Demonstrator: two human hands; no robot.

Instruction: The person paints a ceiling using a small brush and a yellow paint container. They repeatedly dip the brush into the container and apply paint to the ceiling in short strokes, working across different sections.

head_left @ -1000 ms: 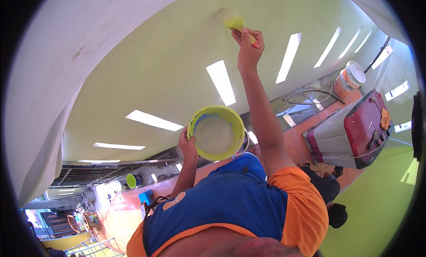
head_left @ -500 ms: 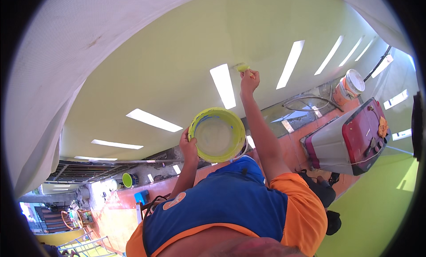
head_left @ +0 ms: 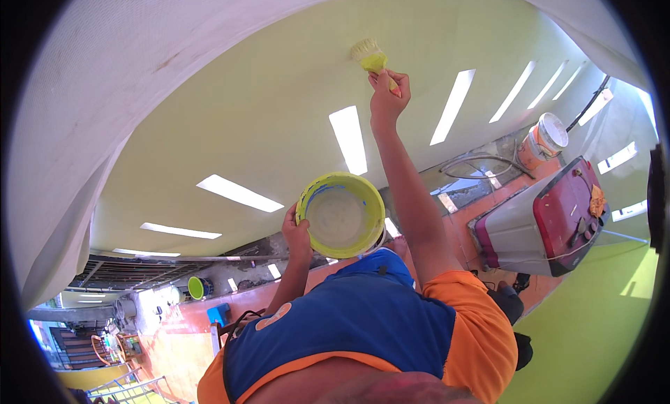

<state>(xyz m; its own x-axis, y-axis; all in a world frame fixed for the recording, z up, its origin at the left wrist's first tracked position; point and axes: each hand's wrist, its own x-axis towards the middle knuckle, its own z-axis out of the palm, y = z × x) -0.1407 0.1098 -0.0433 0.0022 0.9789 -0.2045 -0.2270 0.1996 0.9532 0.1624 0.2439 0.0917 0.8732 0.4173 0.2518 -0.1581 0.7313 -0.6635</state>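
My right hand is closed on a paintbrush with yellowed bristles and paint on it, raised against the pale green wall above a row of bright slots. Lower and to the left, my left hand grips the rim of a yellow-green bucket with cloudy, pale liquid inside and blue smears near its rim. The bucket sits in front of my body, below the brush.
At right stand stacked buckets, a hose and a red-grey washing machine. A dark-clothed person is partly hidden behind my right shoulder. A green bucket and blue object lie lower left. White fabric curves overhead.
My right hand with the brush went down toward the slots, then back up the wall, ending a little below its first height. My left hand and the bucket moved only slightly.
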